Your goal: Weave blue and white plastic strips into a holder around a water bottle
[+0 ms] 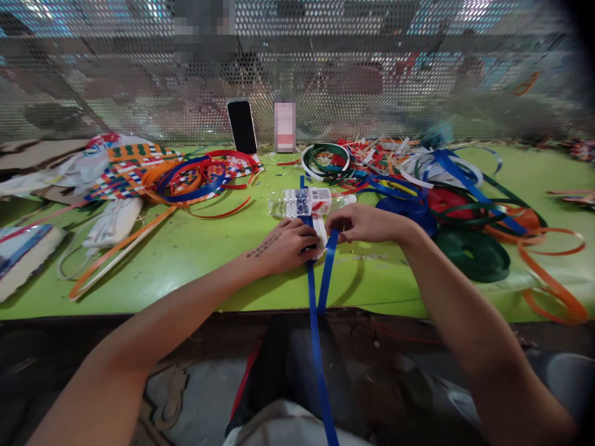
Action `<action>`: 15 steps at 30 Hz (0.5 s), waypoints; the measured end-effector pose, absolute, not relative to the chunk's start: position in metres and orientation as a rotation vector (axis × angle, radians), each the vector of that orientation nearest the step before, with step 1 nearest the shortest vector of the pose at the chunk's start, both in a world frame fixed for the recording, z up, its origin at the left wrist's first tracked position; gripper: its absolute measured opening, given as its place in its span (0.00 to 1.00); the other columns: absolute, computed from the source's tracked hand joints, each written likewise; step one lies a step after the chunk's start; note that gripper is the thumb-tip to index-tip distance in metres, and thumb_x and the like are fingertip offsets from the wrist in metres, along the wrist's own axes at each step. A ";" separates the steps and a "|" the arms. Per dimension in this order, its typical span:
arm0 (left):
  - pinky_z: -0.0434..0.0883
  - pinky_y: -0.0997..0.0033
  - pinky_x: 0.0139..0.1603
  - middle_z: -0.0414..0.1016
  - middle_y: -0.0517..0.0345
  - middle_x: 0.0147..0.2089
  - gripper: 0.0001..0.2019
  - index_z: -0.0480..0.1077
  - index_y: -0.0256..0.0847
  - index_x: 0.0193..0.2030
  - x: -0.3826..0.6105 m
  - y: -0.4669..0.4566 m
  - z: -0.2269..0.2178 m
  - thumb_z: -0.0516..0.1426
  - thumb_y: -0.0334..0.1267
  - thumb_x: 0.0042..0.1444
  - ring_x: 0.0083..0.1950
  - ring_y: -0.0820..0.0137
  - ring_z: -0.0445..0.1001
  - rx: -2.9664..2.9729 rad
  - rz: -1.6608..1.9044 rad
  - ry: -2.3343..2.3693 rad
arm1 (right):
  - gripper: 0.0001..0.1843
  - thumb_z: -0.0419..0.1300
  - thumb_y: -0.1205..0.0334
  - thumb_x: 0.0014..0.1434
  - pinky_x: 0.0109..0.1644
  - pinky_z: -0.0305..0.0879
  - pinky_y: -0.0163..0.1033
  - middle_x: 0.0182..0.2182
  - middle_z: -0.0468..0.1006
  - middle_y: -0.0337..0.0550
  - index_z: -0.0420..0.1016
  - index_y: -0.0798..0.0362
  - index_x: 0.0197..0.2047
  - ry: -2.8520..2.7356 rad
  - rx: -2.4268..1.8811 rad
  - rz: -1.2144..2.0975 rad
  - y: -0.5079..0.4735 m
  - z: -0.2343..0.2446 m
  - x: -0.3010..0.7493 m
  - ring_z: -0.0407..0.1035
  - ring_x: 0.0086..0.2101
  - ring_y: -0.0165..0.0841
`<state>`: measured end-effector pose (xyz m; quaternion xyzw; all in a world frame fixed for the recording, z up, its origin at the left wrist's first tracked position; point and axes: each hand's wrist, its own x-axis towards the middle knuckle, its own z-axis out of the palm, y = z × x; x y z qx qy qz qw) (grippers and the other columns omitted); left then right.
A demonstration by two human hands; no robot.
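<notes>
My left hand (288, 244) lies on the green table (195, 248), its fingers pressed down on blue plastic strips (316, 297) that run from the table over its front edge toward my lap. My right hand (360, 224) sits just to the right, fingers curled and pinching the top of a second blue strip beside a small white piece. A clear plastic water bottle (302, 201) lies on its side just beyond both hands, with a blue strip running across it.
Coils of red, orange and blue strip (199, 176) lie at back left beside a woven multicoloured mat (125, 167). Green, blue and orange coils (469, 251) crowd the right. A black phone (242, 127) leans against the perforated metal screen (372, 74).
</notes>
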<state>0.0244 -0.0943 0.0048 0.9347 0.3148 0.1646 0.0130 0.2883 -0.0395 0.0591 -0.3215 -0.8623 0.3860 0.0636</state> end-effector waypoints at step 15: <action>0.67 0.54 0.58 0.83 0.52 0.58 0.17 0.83 0.49 0.59 0.024 -0.094 -0.002 0.57 0.53 0.78 0.58 0.56 0.76 2.983 0.468 0.986 | 0.08 0.70 0.58 0.58 0.34 0.74 0.38 0.30 0.82 0.39 0.76 0.50 0.37 -2.388 -1.091 1.252 -0.042 0.051 0.281 0.78 0.30 0.34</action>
